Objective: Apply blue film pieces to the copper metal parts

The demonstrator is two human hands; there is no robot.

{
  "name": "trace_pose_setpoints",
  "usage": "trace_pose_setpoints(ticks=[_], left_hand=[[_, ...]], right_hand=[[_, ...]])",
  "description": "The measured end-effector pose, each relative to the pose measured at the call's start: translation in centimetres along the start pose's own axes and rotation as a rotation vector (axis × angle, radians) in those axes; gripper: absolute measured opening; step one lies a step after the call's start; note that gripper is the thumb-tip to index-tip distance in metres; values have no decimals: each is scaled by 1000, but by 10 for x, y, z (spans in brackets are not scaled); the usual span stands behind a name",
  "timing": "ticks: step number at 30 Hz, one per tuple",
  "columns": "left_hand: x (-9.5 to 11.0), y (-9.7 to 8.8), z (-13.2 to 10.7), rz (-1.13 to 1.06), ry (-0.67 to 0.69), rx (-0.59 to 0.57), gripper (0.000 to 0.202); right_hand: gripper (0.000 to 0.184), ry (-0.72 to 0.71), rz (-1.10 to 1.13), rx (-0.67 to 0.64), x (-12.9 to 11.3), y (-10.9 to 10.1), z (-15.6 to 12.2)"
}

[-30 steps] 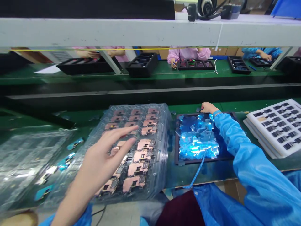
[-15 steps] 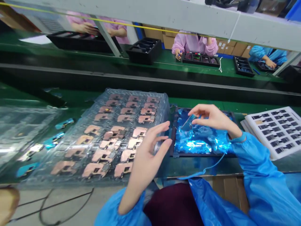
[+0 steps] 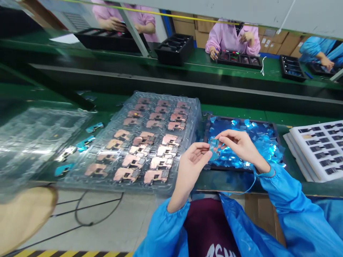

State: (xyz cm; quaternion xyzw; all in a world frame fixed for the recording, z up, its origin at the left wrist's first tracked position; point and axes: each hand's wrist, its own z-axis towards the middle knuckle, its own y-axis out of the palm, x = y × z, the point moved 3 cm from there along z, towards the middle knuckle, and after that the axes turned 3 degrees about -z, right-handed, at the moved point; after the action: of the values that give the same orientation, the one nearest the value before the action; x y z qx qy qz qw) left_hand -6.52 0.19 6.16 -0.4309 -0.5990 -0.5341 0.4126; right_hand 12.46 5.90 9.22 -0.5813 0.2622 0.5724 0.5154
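Note:
My left hand (image 3: pixel 193 167) and my right hand (image 3: pixel 238 144) meet above the near edge of a black tray (image 3: pixel 242 119) heaped with shiny blue film scraps. Between their fingertips is a small blue film piece (image 3: pixel 214 147), pinched by my right hand and held at its left side by my left. To the left lies a clear plastic tray (image 3: pixel 134 187) holding rows of copper-coloured circuit boards (image 3: pixel 142 139). My left hand is just off its right corner, not touching the boards.
A white foam tray (image 3: pixel 318 150) of small dark parts sits at right. Stacked clear trays (image 3: pixel 34 142) and loose blue pieces (image 3: pixel 85 142) lie at left. A blue coiled cord (image 3: pixel 250 187) hangs from my right wrist. Co-workers (image 3: pixel 233 39) work across a green bench beyond a dark belt.
My left hand has moved from beside the clear tray onto the blue piece, which my right hand held alone earlier. The view has tilted, and the black tray shows more fully.

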Motion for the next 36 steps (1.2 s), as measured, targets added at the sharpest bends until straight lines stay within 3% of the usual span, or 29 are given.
trace_pose_setpoints(ticks=[5,13,15,19,22,28,36], left_hand=[[-11,-2,0,-166,-69,1,38],[-19,0,-2,-282,-128,-1,43],[-21,2,-2,-383,-178,3,45],[-19,5,-2,-523,-229,-7,44],[-13,1,0,-535,-199,-4,40],[-3,-16,2,-526,-90,150,39],[-10,-8,-3,-418,-111,78,41]], right_hand=[[20,-361,-438,193,-8,7,-11],[20,-664,-760,397,-13,17,-29],[22,-735,-823,383,-14,18,-33],[21,-825,-878,234,-18,18,-43],[24,-815,-782,193,-20,14,-53],[36,-700,-600,291,-22,5,-59],[19,-491,-387,286,-35,6,-36]])
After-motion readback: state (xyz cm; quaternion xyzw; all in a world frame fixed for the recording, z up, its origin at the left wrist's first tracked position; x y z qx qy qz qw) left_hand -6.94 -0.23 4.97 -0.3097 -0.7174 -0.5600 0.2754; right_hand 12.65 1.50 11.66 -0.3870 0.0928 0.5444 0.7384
